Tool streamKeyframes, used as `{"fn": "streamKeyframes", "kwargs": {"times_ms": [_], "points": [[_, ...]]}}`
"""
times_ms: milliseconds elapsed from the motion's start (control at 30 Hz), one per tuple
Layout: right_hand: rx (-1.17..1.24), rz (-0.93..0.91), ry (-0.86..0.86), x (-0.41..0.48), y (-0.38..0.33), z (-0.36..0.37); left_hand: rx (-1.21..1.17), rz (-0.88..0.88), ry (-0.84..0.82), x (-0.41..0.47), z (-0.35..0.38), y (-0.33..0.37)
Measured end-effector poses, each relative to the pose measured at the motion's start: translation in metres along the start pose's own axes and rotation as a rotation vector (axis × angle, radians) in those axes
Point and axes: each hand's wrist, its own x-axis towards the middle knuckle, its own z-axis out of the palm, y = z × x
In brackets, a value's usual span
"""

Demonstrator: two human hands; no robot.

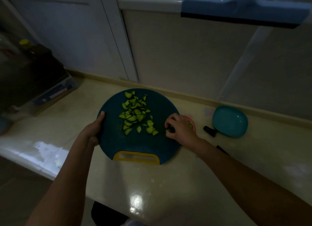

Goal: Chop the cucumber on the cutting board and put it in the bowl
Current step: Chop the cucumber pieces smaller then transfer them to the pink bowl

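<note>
At the far left, a dark box [33,77] is seen standing on the pale surface [168,183], against the wall. Further right, the left rim of a round dark-blue cutting board [152,146] is gripped by the left hand [95,131], with the thumb laid on top of the board and the fingers wrapped under its edge. The board's yellow handle [136,156] is turned toward the person. The cucumber pieces [133,112] are spread in a loose heap across the middle of the board. At the board's right edge, the right hand [179,126] is held with its fingers curled down around a few pieces. Just beyond that hand, a pink bowl [194,127] is mostly hidden, with a little green visible at its rim. Further right, a black handle [210,131] is found lying beside a tilted teal dish [230,121].
</note>
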Motion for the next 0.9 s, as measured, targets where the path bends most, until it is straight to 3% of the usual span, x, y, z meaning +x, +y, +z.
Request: {"fn": "streamKeyframes", "kwargs": {"times_ms": [333, 667, 767, 900], "points": [[-0.140, -0.128, -0.126, 0.006, 0.007, -0.008, -0.028, 0.021, 0.033, -0.006, 0.005, 0.002], [-0.285, 0.063, -0.207, -0.004, 0.042, -0.016, -0.060, 0.049, 0.069, -0.003, -0.006, 0.010], [-0.221, 0.112, -0.133, -0.005, 0.044, -0.018, -0.062, 0.064, 0.073, -0.004, -0.010, 0.012], [-0.036, 0.148, 0.100, -0.006, 0.032, -0.023, -0.054, 0.072, 0.038, -0.005, -0.016, 0.019]]}}
